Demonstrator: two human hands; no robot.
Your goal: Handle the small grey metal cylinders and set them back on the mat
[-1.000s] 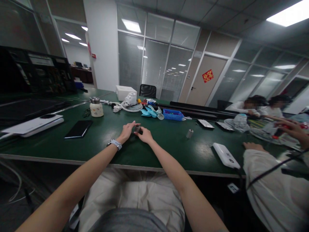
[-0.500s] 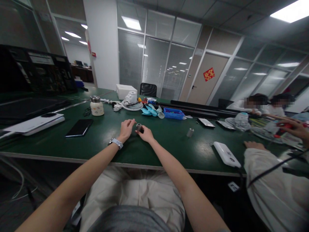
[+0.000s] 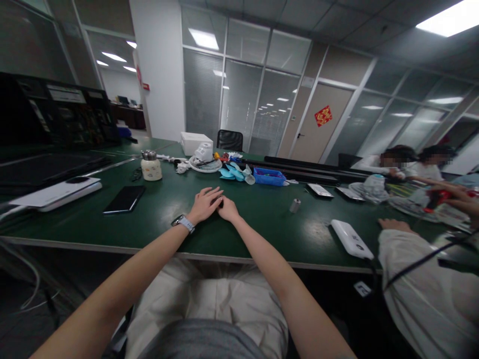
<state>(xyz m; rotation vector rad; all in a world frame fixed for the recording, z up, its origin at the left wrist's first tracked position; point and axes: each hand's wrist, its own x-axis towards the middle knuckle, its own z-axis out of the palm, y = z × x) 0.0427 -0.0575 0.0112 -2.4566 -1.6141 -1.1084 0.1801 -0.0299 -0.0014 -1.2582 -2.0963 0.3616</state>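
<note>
My left hand (image 3: 206, 204), with a watch on its wrist, is laid across the front of my right fingertips, its fingers stretched out and slightly apart. My right hand (image 3: 228, 209) is closed just beside it, low over the green table. The small metal cylinder that showed in my right fingers half a second ago is now hidden behind my left hand; only a dark patch shows between the hands. A similar silver metal cylinder (image 3: 295, 205) stands on the table to the right.
Beyond my hands lie light-blue fan blades (image 3: 232, 172), a white fan grille (image 3: 205, 164) and a blue basket (image 3: 269, 176). Leftward are a phone (image 3: 124, 199) and a cream bottle (image 3: 150, 166). A white power bank (image 3: 351, 238) lies near a co-worker's sleeve (image 3: 396, 249) at right.
My left hand has moved right and over the metal cylinder, covering it, and its fingers have stretched out. My right hand has stayed almost in place.
</note>
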